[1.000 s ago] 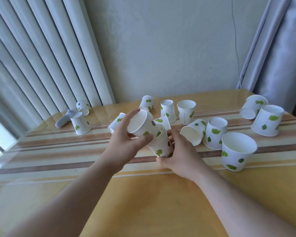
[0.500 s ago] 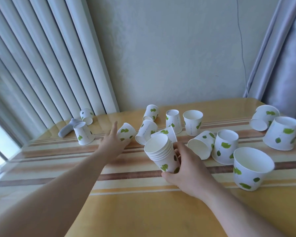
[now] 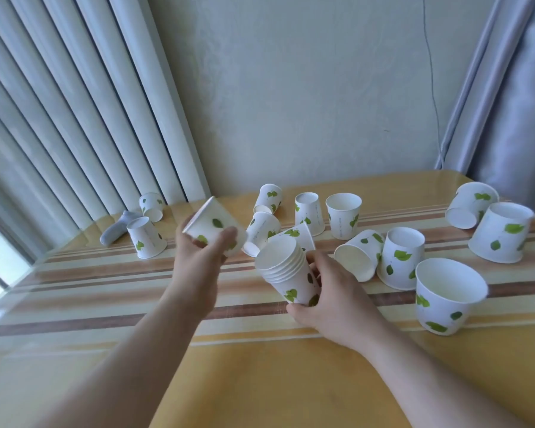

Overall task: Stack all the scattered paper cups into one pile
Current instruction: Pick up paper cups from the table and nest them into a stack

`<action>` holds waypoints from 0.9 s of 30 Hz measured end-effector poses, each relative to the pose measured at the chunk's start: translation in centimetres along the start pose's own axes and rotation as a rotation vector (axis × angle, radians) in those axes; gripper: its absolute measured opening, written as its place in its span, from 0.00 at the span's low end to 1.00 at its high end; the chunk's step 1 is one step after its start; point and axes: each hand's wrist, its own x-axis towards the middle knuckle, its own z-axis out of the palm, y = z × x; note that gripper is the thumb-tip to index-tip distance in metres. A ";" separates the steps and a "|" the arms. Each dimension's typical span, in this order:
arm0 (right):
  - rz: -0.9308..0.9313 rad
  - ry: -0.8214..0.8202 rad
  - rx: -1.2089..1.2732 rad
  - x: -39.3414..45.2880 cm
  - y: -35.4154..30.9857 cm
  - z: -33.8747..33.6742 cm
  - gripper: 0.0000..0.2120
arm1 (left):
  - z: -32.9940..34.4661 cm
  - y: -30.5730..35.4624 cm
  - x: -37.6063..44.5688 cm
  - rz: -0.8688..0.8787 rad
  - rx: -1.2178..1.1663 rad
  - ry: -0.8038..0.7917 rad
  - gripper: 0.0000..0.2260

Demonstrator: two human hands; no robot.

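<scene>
One loose cup [image 3: 214, 227], gripped by the left hand [image 3: 198, 261] with its mouth tilted toward ten o'clock, hangs at ten o'clock from the nested pile [image 3: 286, 270] that the right hand [image 3: 331, 291] clasps on the worktop [image 3: 260, 366].

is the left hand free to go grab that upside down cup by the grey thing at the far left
Probably not yet: the left hand is already closed around a single cup. The path to the upside-down cup beside the grey object looks clear otherwise.

The right hand [image 3: 337, 301] hides the stack's [image 3: 288, 273] base. The left hand [image 3: 201, 261] covers the held cup's [image 3: 213, 225] bottom. The grey thing [image 3: 115, 231] behind a cup [image 3: 145, 237] is unidentifiable.
</scene>
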 end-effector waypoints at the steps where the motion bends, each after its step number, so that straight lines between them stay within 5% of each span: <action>1: 0.002 -0.002 0.008 0.0 -0.1 -0.1 0.26 | 0.8 0.5 -0.8 0.025 -0.036 -0.097 0.45; 6: 0.018 -0.003 0.037 -0.3 -0.3 -0.3 0.26 | 3.2 0.8 -3.6 0.092 0.101 -0.345 0.42; 15: 0.006 -0.009 0.035 -0.2 -0.3 -0.2 0.29 | 1.8 -1.2 -4.5 0.028 0.204 -0.277 0.44; 21: 0.024 0.037 0.039 -1.6 -0.4 -0.6 0.26 | -0.5 -0.8 -5.0 0.021 0.369 -0.431 0.51; 23: 0.049 0.045 0.060 -2.6 -1.0 -1.0 0.26 | -2.7 -0.7 -4.2 0.039 0.457 -0.354 0.39; 25: 0.075 0.018 0.070 -3.1 -2.0 -1.1 0.25 | -5.4 -0.8 -2.1 0.039 0.526 -0.166 0.16; 27: 0.085 -0.024 0.064 -2.9 -3.4 -0.6 0.26 | -8.6 -0.6 0.6 0.031 0.677 0.007 0.08</action>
